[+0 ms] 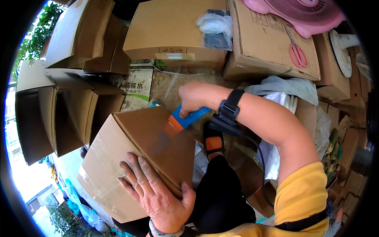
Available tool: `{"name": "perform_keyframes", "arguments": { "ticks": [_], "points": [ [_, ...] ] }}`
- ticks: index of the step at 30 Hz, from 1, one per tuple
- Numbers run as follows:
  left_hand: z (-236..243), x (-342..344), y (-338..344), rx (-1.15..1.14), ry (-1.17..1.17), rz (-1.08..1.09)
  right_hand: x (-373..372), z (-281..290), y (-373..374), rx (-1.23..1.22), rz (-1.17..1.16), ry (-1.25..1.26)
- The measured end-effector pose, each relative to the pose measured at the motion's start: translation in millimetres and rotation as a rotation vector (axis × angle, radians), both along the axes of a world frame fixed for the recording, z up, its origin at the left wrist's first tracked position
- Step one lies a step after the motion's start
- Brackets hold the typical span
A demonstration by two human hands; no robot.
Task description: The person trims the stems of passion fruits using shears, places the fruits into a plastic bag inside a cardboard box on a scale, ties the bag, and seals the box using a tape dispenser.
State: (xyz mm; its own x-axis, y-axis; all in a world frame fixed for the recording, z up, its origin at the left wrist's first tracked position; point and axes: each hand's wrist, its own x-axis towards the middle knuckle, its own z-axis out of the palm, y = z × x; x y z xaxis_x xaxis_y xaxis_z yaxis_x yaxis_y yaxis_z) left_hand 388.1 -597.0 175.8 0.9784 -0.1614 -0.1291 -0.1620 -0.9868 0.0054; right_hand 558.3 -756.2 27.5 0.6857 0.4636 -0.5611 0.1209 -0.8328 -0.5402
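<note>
A closed brown cardboard box [106, 168] stands tilted in front of me, with clear tape along its pale face. My left hand [156, 197] lies on that face near the edge, fingers stretched out and holding nothing. Over the box's darker brown side, my right hand [190, 100] is closed round a blue-and-orange hand tool [184, 118]. The tool's far end is a grey smear of motion against the cardboard, so its kind is unclear. A black strap with a small device [228, 110] and a cable sits on my right wrist.
Opened cartons [59, 114] are stacked at the left. A large carton [169, 27] bears a plastic-wrapped bundle [216, 29]. Pink-handled scissors [298, 55] lie on another box [262, 43], beneath a pink fan [306, 14]. Crumpled plastic [284, 89] lies right of my forearm; my foot [214, 142] is on the floor.
</note>
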Motion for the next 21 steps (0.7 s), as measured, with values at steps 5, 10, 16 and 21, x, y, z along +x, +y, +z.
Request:
{"name": "perform_keyframes", "arguments": {
  "ticks": [5,10,16,21],
  "points": [
    [-1,1,-4,-0.007,-0.002,0.024,10,9,20,-0.077,0.040,-0.015],
    [4,3,-3,-0.027,-0.009,0.003,-7,-54,57,-0.270,0.181,-0.059],
    [5,3,-2,-0.035,0.024,0.038,24,41,29,-0.207,-0.007,-0.294],
    [3,4,-3,-0.070,0.008,0.006,80,78,-15,0.011,-0.387,-0.845]
  ]
}}
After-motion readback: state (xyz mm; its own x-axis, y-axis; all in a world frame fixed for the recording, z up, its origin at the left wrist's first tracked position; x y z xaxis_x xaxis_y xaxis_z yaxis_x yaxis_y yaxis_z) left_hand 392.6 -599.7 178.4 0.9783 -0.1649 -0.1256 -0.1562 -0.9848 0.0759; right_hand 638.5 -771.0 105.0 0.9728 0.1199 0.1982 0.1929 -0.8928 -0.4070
